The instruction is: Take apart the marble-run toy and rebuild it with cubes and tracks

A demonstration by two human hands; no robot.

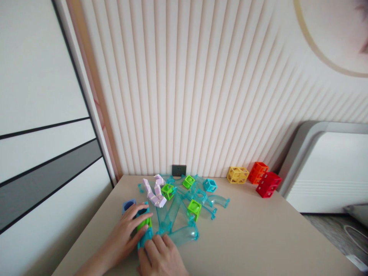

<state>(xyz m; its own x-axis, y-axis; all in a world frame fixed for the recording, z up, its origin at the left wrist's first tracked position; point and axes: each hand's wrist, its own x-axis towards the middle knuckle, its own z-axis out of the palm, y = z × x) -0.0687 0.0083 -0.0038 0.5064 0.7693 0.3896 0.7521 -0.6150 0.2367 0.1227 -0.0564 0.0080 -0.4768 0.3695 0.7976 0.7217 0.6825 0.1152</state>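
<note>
My left hand [128, 234] is closed round a row of joined blue and green toy cubes [144, 222] at the table's near left, fingers across its top. With bent fingers, my right hand [161, 257] grips the near end of the same row; its fingertips are partly hidden. A blue-violet cube [128, 205] stands just beyond my left hand. Beside the hands lie a pale lilac jointed chain of blocks [155, 193] and a heap of clear teal tube pieces [172, 214]. Green cubes [194, 209] sit among the tubes.
A light blue cube [210, 185] stands behind the tubes. Yellow cubes [237, 175], orange cubes [258, 172] and red cubes [268, 184] are at the back right of the table [247, 234]. A ribbed wall with a black socket [179, 170] borders the back; a cabinet [43, 172] stands left.
</note>
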